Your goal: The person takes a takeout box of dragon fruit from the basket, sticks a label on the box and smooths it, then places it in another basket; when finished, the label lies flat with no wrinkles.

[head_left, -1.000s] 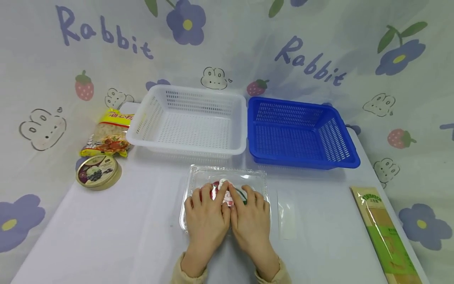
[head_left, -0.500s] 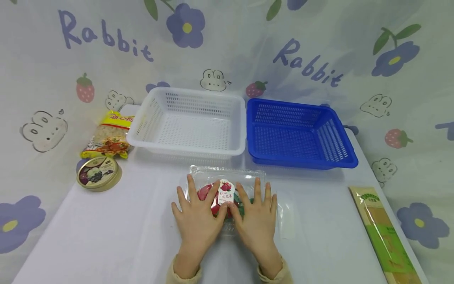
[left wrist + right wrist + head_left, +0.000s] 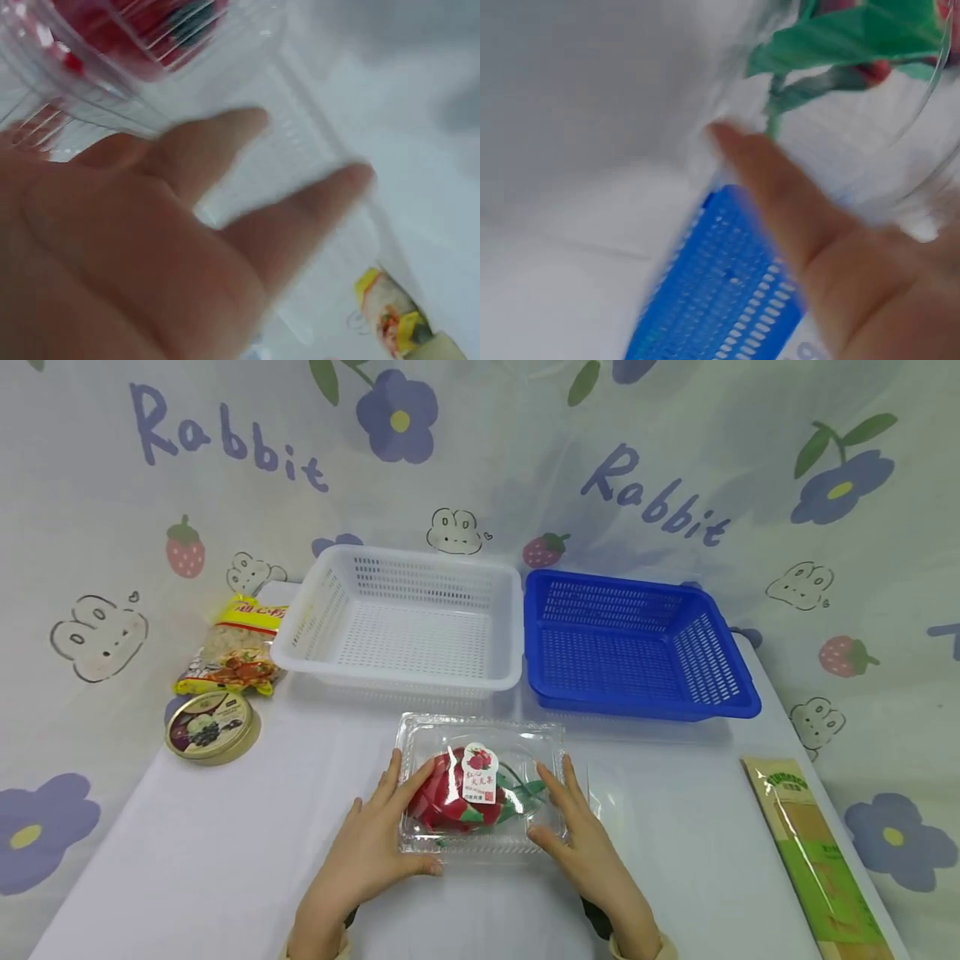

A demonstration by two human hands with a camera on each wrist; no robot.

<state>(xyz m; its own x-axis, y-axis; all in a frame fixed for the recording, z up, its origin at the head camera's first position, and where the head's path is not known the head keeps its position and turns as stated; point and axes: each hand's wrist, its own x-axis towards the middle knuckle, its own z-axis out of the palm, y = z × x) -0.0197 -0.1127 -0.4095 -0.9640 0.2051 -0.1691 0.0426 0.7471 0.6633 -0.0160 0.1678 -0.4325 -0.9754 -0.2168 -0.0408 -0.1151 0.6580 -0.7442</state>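
Note:
A clear plastic clamshell box (image 3: 517,739) lies at the middle front of the table in the head view. Inside it is a red dragon fruit (image 3: 435,797) with green tips, under a white printed label (image 3: 480,772). At the box's left side is my left hand (image 3: 371,839), its fingers spread along the edge and the thumb near the front corner. My right hand (image 3: 585,843) is at the right side, fingers extended and thumb by the front right corner. Both wrist views are blurred; whether the fingers press on the box, I cannot tell.
Behind the box stand a white basket (image 3: 397,681) and a blue basket (image 3: 645,703), side by side. A yellow food bag (image 3: 236,647) and a round gold tin (image 3: 210,727) are at the left. Along the right edge lies a long green-and-tan packet (image 3: 817,860).
My hands have moved apart, from lying on top of the lid to the box's left and right sides. The fruit and label are now uncovered. The box stays about where it was.

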